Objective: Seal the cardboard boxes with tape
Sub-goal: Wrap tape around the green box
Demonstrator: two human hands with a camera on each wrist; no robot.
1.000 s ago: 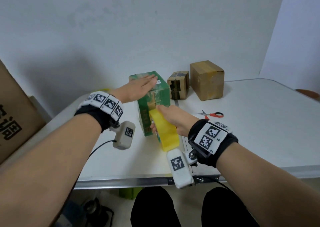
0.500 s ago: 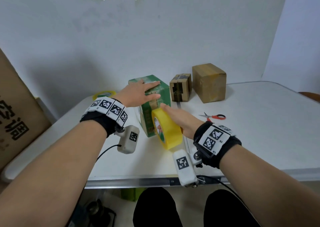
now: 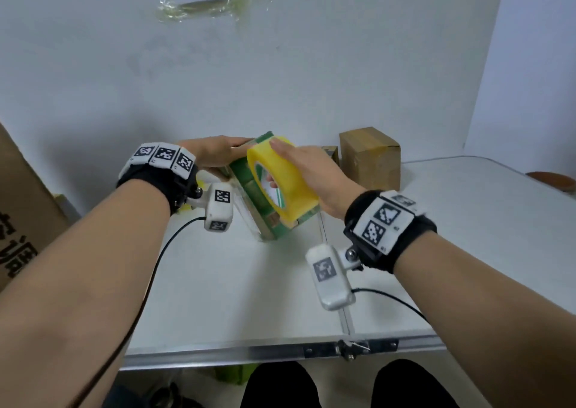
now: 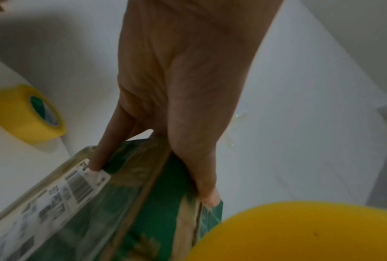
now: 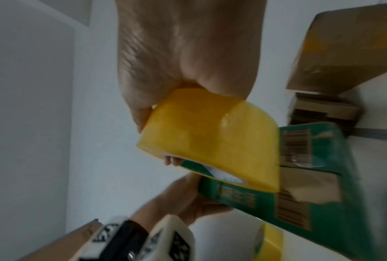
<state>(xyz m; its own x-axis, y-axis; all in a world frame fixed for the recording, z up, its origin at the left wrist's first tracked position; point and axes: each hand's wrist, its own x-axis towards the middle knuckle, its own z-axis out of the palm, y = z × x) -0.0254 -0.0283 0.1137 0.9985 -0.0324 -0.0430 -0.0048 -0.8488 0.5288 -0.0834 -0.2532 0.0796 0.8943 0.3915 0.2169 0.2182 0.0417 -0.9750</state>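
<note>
A person steadies a tilted green box [image 3: 265, 208] on a white table [image 3: 467, 220] while raising a yellow tape roll [image 3: 282, 180] over it.

The left hand [image 3: 215, 152] lies flat, fingers straight, on the box's upper face; the box's long axis leans up toward the wall. The right hand [image 3: 311, 170] grips the roll (fingers through its core), the core opening facing left. Two brown boxes [image 3: 371, 158] stand behind; a second yellow roll [image 4: 25, 114] rests on the table.
</note>
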